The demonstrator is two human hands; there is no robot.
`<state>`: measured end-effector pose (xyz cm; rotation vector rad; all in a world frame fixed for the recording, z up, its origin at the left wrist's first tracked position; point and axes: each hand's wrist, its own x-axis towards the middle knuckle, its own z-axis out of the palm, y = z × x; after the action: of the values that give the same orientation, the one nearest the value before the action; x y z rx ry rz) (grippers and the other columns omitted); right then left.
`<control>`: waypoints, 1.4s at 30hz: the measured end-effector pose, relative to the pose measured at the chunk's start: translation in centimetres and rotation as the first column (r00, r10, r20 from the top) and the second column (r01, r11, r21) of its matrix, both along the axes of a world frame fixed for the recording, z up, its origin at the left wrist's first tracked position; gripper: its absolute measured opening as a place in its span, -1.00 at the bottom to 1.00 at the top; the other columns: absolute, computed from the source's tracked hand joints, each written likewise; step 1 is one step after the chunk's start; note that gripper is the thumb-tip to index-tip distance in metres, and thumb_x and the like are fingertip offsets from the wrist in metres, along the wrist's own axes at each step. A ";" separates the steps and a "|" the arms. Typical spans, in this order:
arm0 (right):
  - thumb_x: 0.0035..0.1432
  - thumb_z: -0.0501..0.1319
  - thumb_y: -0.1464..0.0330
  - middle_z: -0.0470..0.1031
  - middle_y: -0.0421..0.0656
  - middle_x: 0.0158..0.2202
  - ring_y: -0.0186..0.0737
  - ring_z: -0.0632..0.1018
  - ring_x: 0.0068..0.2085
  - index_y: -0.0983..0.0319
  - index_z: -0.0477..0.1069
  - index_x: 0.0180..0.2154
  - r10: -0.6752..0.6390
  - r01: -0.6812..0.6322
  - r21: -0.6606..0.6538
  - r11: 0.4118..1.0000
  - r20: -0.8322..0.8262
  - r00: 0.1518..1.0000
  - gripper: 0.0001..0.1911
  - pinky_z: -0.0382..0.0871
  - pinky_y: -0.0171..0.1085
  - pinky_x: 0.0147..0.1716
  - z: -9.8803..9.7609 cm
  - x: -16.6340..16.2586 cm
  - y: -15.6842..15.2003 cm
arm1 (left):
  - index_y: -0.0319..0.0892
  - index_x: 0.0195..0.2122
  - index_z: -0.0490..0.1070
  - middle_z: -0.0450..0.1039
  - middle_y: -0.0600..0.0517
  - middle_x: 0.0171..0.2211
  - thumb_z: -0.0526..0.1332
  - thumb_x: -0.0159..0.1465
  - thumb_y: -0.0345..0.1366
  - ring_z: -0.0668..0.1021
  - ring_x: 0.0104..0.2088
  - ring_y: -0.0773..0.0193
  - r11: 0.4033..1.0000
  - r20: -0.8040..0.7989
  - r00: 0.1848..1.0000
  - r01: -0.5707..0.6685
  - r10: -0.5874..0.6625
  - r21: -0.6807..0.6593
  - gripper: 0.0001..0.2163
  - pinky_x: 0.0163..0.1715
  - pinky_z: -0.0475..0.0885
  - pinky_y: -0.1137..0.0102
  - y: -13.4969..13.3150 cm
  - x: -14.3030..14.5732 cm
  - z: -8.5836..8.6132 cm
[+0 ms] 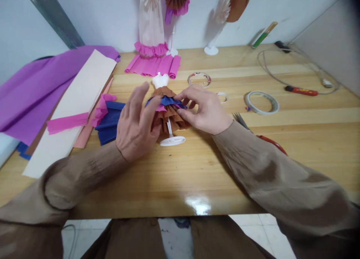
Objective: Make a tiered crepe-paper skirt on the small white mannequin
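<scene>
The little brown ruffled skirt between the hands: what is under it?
Beneath the brown skirt, a white stem and round base show. The skirt covers the stem's upper end, so that part cannot be seen.

A wooden table (pixel 197 172) with light and darker bands carries everything. At the left lie purple paper (pixel 64 77), cream paper (pixel 75 101) and blue pleated paper (pixel 109 122); at the back, pink pleated paper (pixel 153 66) and 2 white stand bases (pixel 210 50). To the right are 3 rings of tape (pixel 264 112), scissors (pixel 272 141) with red handles, a cable (pixel 277 79) and a red-and-yellow tool (pixel 301 90). The dress form's white base (pixel 173 141) sits near the middle.
</scene>
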<state>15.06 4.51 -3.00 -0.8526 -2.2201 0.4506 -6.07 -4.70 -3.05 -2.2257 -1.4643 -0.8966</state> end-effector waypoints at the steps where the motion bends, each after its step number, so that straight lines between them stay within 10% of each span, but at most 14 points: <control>1: 0.11 0.25 0.36 0.55 -0.07 -0.30 -0.06 0.56 -0.25 0.20 0.52 -0.22 0.002 -0.002 -0.014 1.000 -0.017 1.000 -0.84 0.54 -0.02 -0.23 -0.1 -0.1 0.0 | -0.06 0.15 0.26 0.19 -0.13 0.36 0.19 0.30 -0.36 0.28 0.38 -0.05 0.999 -0.035 0.998 0.049 -0.049 0.003 -0.62 0.28 0.38 0.07 0.0 0.3 0.2; 9: 0.06 0.11 0.53 0.60 -0.08 -0.27 -0.14 0.56 -0.27 0.19 0.53 -0.26 0.012 -0.019 -0.049 0.999 -0.128 0.992 -0.73 0.50 -0.09 -0.21 -0.7 0.4 1.0 | -0.10 -0.15 0.47 0.17 -0.01 0.41 0.10 0.36 -0.40 0.12 0.45 -0.06 0.970 -0.132 0.975 0.149 -0.177 -0.194 -0.84 0.38 0.18 -0.03 2.3 2.4 1.4; 17: -0.03 0.19 0.47 0.51 0.05 -0.04 0.05 0.53 -0.01 0.23 0.47 -0.05 0.254 -0.266 0.042 0.963 0.186 0.949 -0.57 0.46 0.03 -0.02 0.0 1.9 1.9 | -0.12 -0.24 0.43 0.27 0.00 0.36 0.09 0.35 -0.44 0.19 0.43 0.08 0.967 -0.135 0.974 0.155 -0.184 -0.201 -0.85 0.38 0.19 0.06 3.8 1.1 0.7; 25: 0.07 0.18 0.43 0.49 -0.10 -0.33 -0.07 0.53 -0.26 0.13 0.42 -0.37 0.071 -0.083 0.067 0.994 0.164 0.984 -0.91 0.45 -0.09 -0.24 0.1 1.5 1.9 | -0.07 -0.26 0.45 0.30 0.05 0.34 0.03 0.43 -0.30 0.23 0.41 0.15 0.952 -0.141 0.957 0.219 -0.252 -0.215 -0.78 0.38 0.19 0.11 4.0 1.3 0.4; 32: 0.07 0.18 0.43 0.53 0.03 -0.21 0.02 0.53 -0.17 0.22 0.46 -0.27 0.054 -0.081 0.077 0.994 0.298 0.953 -0.85 0.42 -0.06 -0.20 0.3 1.0 1.2 | -0.11 -0.26 0.49 0.27 -0.01 0.36 0.09 0.37 -0.33 0.21 0.42 0.08 0.967 -0.216 0.955 0.164 -0.205 -0.194 -0.82 0.38 0.15 0.09 4.0 1.2 0.0; 42: 0.02 0.25 0.43 0.43 -0.23 -0.56 -0.24 0.42 -0.50 0.18 0.37 -0.54 -0.189 0.171 -0.157 0.973 -0.104 0.976 -0.86 0.30 -0.21 -0.46 -0.3 0.7 2.1 | -0.12 -0.26 0.48 0.38 -0.03 0.29 0.12 0.37 -0.33 0.31 0.36 0.06 0.979 -0.182 0.970 0.137 -0.164 -0.152 -0.86 0.32 0.24 0.08 4.1 1.0 -0.2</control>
<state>15.75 6.59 -3.28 -1.0672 -1.9986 0.5676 -5.03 -0.64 -3.21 -2.4746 -1.3186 -0.6157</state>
